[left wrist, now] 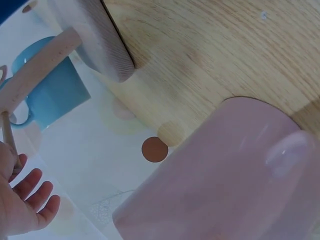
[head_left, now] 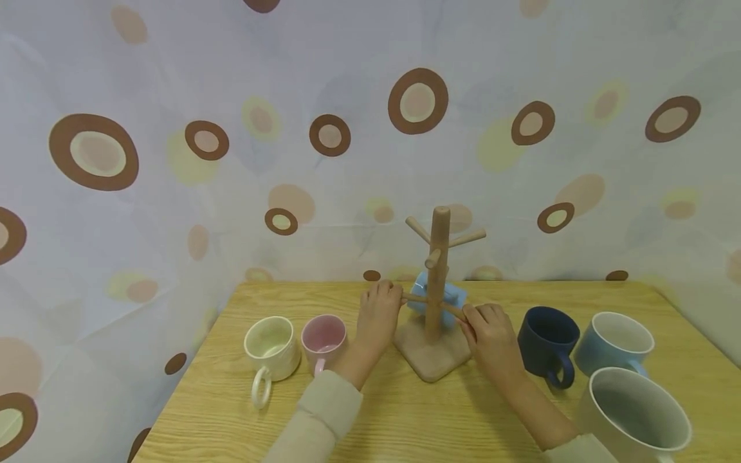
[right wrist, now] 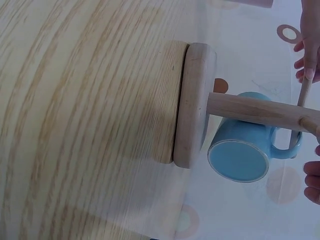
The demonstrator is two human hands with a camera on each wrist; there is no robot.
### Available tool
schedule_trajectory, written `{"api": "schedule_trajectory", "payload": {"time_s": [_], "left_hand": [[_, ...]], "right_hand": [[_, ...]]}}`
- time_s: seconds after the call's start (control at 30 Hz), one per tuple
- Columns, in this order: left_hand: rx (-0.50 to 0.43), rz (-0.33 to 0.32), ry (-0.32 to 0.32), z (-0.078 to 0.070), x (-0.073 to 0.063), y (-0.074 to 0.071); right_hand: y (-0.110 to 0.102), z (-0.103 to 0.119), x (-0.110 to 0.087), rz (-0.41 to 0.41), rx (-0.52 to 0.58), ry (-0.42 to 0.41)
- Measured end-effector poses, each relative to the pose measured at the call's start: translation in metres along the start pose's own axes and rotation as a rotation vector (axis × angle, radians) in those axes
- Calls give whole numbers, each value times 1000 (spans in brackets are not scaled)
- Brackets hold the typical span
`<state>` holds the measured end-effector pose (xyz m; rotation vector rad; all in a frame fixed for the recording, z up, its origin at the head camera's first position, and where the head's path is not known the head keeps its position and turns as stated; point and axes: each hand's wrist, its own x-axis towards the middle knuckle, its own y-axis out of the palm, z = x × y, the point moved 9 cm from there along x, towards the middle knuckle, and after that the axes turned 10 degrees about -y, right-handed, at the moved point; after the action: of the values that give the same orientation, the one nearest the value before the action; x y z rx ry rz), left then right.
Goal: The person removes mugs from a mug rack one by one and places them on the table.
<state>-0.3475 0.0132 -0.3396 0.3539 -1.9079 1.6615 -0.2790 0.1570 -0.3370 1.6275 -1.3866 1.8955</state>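
Note:
A wooden mug tree [head_left: 438,276] stands on the table, its square base flat on the wood. My left hand [head_left: 377,316] pinches the tip of its lower left peg; in the left wrist view the other fingers [left wrist: 34,179] fan loosely away. On the opposite side, my right hand [head_left: 492,341] grips the end of the lower right peg, and only its fingertips [right wrist: 313,181] show at the edge of the right wrist view. Behind the post, a light blue mug [right wrist: 239,150] hangs by its handle from a rear lower peg, tilted sideways and clear of the base.
Left of the tree sit a cream mug [head_left: 272,350] and a pink mug [head_left: 324,337], the latter beside my left forearm. To the right are a navy mug [head_left: 541,347], a blue-and-white mug [head_left: 613,344] and a large pale mug [head_left: 633,411]. A patterned cloth [head_left: 347,77] hangs behind the table.

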Motion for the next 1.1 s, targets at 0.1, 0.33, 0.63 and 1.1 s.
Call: {"api": "schedule_trajectory", "payload": {"time_s": [0.1,0.33,0.63,1.1], "left_hand": [[-3,0,7,0,1,0],[-25,-6,11,1,2,-2],[-63,5,6,2,1,2],[-35,78,-2,4,8,10]], "right_hand": [[0,1,1,-1,6,-17],[-2,5,5,-5,3,-85],[-2,14,5,-4,-51,-139],[-5,26,7,7,-174,-145]]}}
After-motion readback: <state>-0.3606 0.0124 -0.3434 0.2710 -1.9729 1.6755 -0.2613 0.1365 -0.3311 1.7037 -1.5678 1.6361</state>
